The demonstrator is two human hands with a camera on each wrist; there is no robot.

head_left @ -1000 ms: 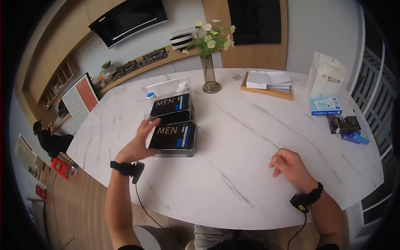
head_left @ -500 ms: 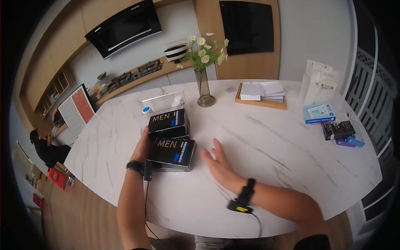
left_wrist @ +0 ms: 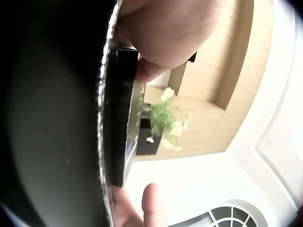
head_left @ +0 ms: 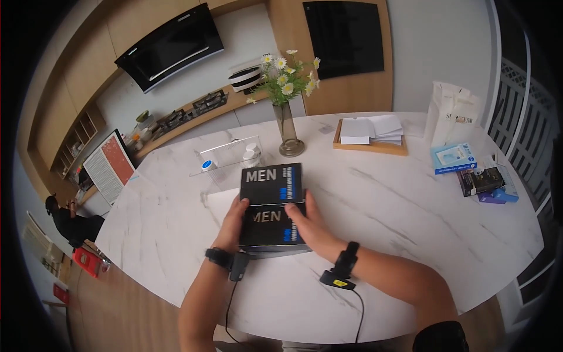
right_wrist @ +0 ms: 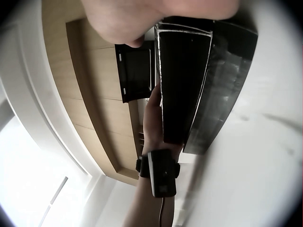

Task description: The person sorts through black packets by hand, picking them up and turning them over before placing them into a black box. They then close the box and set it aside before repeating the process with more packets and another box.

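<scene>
Two black boxes marked MEN lie end to end in the head view, the far box [head_left: 270, 183] against the near box [head_left: 267, 232]. My left hand [head_left: 229, 227] grips their left side, thumb over the top edge near the seam. On the opposite side, my right hand [head_left: 316, 227] presses in with its thumb on top of the near box and fingers along the side. A black side face [right_wrist: 184, 85] shows in the right wrist view, with a glossy dark surface beside it. The boxes' undersides are hidden.
A clear acrylic rack [head_left: 226, 159] with white-capped bottles and a flower vase [head_left: 287, 132] stand behind the boxes. A wooden tray [head_left: 375, 148] holds papers. At right are a white bag [head_left: 451, 114] and small boxes [head_left: 481, 179]. Another person [head_left: 76, 220] sits far left.
The right hand has come leftward from the table's right side to the boxes. Both hands now hold them, and the boxes have shifted right and drawn into line, away from the rack.
</scene>
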